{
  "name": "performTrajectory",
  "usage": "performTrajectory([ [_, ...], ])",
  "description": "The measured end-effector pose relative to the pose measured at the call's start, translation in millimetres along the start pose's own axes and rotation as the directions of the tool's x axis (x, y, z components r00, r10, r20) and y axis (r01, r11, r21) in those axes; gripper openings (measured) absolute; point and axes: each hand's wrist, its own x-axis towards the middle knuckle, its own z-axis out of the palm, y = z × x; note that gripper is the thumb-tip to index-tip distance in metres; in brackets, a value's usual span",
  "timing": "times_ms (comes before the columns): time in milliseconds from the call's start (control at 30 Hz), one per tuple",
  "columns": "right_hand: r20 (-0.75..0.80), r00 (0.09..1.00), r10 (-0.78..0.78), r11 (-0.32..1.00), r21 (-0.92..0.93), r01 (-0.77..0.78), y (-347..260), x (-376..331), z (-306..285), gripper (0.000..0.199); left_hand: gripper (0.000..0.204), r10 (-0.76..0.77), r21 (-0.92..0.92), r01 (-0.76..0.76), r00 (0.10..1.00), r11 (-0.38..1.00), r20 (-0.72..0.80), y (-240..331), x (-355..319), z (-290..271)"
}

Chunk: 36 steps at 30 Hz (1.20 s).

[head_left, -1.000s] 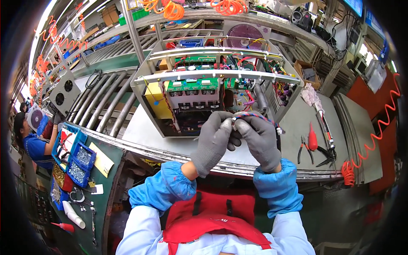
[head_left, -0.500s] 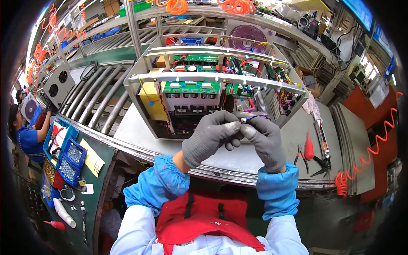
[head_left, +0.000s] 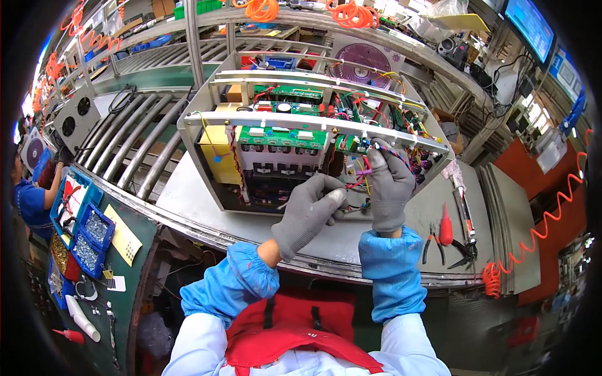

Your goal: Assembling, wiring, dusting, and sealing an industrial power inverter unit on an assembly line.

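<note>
A grey metal equipment frame (head_left: 216, 188), packed with green circuit boards (head_left: 285, 136) and coloured wires, stands in front of me. My right hand (head_left: 390, 191), in a grey glove, reaches into its right front part. Its fingers pinch a thin twisted wire bundle (head_left: 396, 154) in blue, red and white, close to a board's edge. My left hand (head_left: 307, 216), also gloved, is at the frame's lower front opening with fingers curled together. Whatever those fingers hold is hidden; a thin pale tip shows beside them. Pink and red wires (head_left: 357, 183) run between the hands.
To the right on the bench lie pliers (head_left: 434, 244), a red squeeze bottle (head_left: 446, 225) and a coiled orange air hose (head_left: 492, 276). Blue bins of screws (head_left: 94, 241) sit at left. Rollers (head_left: 135, 144) run behind them, where another person (head_left: 36, 200) works.
My hands have separated. The right has gone up and forward into the frame with the twisted wires; the left has dropped slightly and stays near the front opening.
</note>
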Motion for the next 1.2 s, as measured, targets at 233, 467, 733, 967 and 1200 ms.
performTrajectory([
  [233,-0.054,0.998,-0.036,0.999,-0.022,0.035,15.5,-0.1,7.0,0.024,0.026,0.008,0.009,-0.008,0.999,1.000,0.042,-4.4,-0.6,-9.5],
  [467,-0.051,0.996,0.069,0.997,0.037,-0.067,21.2,4.8,10.7,0.025,0.024,0.004,0.023,-0.004,1.000,1.000,0.016,-3.6,0.1,-17.8],
  [733,0.136,0.987,0.086,0.994,-0.080,-0.076,24.4,15.6,-8.7,0.025,0.024,0.021,0.044,-0.022,0.999,0.999,0.029,-9.9,6.4,-17.5],
  [967,0.049,0.975,0.215,0.963,0.153,-0.220,29.1,11.5,0.9,0.024,0.026,0.016,0.028,-0.017,0.999,0.999,0.032,-11.7,5.0,-20.6],
  [1200,0.007,0.970,0.243,0.957,0.162,-0.241,29.2,9.0,3.7,0.027,0.027,0.001,0.014,-0.002,0.999,1.000,0.036,-10.8,5.6,-18.5],
])
